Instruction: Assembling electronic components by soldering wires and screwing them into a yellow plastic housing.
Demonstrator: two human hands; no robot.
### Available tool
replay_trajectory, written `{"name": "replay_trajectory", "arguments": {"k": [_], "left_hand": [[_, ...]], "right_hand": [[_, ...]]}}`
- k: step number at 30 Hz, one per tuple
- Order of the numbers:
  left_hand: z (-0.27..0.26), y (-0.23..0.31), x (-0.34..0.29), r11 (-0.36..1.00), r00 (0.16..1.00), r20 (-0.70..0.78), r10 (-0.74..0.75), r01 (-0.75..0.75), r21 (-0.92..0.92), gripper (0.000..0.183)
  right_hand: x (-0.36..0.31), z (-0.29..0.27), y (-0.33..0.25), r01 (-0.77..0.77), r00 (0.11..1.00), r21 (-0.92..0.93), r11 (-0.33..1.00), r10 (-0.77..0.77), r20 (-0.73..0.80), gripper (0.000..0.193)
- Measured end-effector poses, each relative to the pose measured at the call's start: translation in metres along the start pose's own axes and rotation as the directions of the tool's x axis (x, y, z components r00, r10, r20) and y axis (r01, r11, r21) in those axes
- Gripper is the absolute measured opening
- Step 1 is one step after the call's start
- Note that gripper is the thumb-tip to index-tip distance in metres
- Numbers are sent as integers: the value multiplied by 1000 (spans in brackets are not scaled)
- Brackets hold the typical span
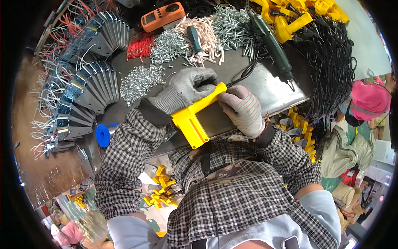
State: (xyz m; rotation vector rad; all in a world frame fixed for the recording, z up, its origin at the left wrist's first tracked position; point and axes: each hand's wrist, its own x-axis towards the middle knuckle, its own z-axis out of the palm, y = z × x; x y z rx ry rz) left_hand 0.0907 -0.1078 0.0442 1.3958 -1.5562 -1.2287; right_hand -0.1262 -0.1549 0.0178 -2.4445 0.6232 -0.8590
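A yellow plastic housing (192,118), with a long handle and a wider block with round holes, is held slanted over the near edge of the metal bench. My left hand (184,87), in a grey glove, curls its fingers around the upper side of the handle. Against the handle's far end, my right hand (243,111), in a pale striped glove, presses thumb and fingertips together. A black cable (247,71) runs from that end toward the back of the bench. What lies under the right fingertips is hidden.
Piles of screws (168,47), small nuts (139,83) and pale sleeves (207,35) lie beyond my hands. A dark green electric screwdriver (271,45) hangs at the right, near bundled black cables (327,62). Wired grey parts (89,89) line the left. An orange meter (162,16) stands behind.
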Motion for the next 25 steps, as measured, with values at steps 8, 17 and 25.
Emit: {"name": "replay_trajectory", "arguments": {"k": [8,17,25], "left_hand": [[0,-9,10,944,963,10,-271,268,-191,13],[-19,18,94,399,945,-188,267,69,914,19],[-16,34,138,416,938,-304,166,213,884,22]], "right_hand": [[18,-29,7,51,997,-39,998,-48,67,25],[131,-53,100,632,748,-558,538,-236,620,17],[130,-43,102,301,832,-597,743,101,546,33]]}}
